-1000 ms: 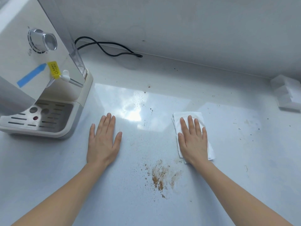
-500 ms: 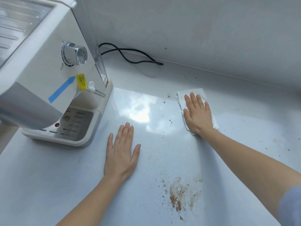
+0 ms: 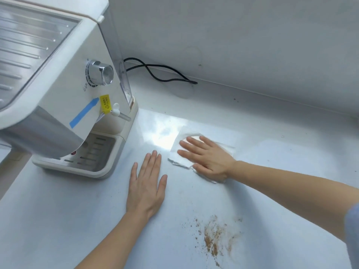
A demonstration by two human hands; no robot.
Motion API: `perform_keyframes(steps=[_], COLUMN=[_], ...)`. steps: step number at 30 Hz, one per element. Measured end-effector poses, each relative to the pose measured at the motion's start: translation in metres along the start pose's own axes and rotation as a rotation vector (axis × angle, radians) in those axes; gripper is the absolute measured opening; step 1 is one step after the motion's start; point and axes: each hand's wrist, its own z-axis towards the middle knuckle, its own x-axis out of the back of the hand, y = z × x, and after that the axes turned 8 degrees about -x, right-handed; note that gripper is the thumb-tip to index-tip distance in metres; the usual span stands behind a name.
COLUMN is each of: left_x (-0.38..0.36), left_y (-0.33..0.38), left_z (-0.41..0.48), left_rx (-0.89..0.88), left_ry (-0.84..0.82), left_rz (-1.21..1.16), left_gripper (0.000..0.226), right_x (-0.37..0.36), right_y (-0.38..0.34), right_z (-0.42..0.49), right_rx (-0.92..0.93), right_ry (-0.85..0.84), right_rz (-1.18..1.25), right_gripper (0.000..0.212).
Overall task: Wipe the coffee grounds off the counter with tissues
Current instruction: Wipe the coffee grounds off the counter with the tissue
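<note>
My right hand lies flat, fingers spread, pressing a folded white tissue onto the white counter, fingers pointing left. My left hand rests palm down on the bare counter just left of the tissue, holding nothing, fingers pointing away from me. A brown patch of coffee grounds lies nearer to me, below my right forearm, with loose specks scattered around it.
A cream coffee machine with a chrome knob and drip tray stands at the left. A black cable lies by the back wall.
My right hand has slid the tissue from the back of the counter leftward and toward my left hand. The left hand has stayed in place; the view has shifted right.
</note>
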Motion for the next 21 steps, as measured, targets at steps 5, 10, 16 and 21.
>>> perform_keyframes(steps=[5, 10, 16, 21], left_x=[-0.001, -0.002, -0.003, 0.002], left_y=[-0.001, -0.001, -0.003, 0.000], left_z=[0.001, 0.001, 0.000, -0.002], left_rx=[0.003, 0.000, 0.000, -0.011], left_ry=[0.033, 0.052, 0.054, 0.064], left_rz=[-0.024, -0.022, -0.006, -0.092], left_gripper=[0.062, 0.063, 0.064, 0.062], right_x=[-0.014, -0.021, -0.009, 0.008], right_y=[-0.059, -0.097, -0.103, -0.111], right_z=[-0.056, -0.096, -0.098, -0.089], right_rx=[0.106, 0.152, 0.160, 0.356], right_ry=[-0.085, -0.188, -0.247, -0.250], right_rz=[0.121, 0.247, 0.406, 0.241], right_gripper=[0.057, 0.061, 0.060, 0.053])
